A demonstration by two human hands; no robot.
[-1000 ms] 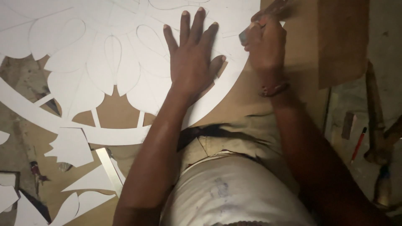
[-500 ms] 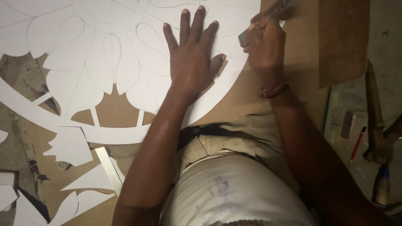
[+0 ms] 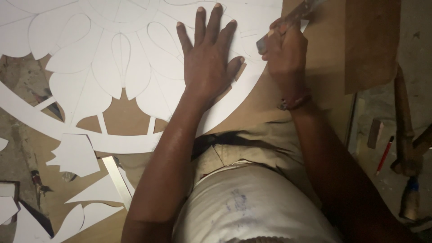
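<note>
Paper fills the far half of your view: a large white sheet [image 3: 112, 58] cut into a petal pattern, lying flat on a brown board [image 3: 324, 81]. Your left hand [image 3: 208, 63] presses on it palm down, fingers released and spread wide, the thumb pointing right toward your other hand. Your right hand [image 3: 283, 54] is just to the right of it, at the sheet's right edge, fingers clenched around a cutting tool [image 3: 292, 20] whose handle slants up and away to the far right. The tool's tip meets the paper close to the left thumb; the blade itself is too blurred to make out. A band [image 3: 294, 102] circles your right wrist.

Near you on the left, loose white offcuts [image 3: 74, 155] lie on the board, with a narrow pale strip [image 3: 118, 180] just beside them. Further right, beyond the board's edge, a red pencil [image 3: 384, 155] lies on the grey floor, with a small wooden block [image 3: 374, 133] just left of it. A wooden-handled tool [image 3: 405, 130] lies just right of the pencil.
</note>
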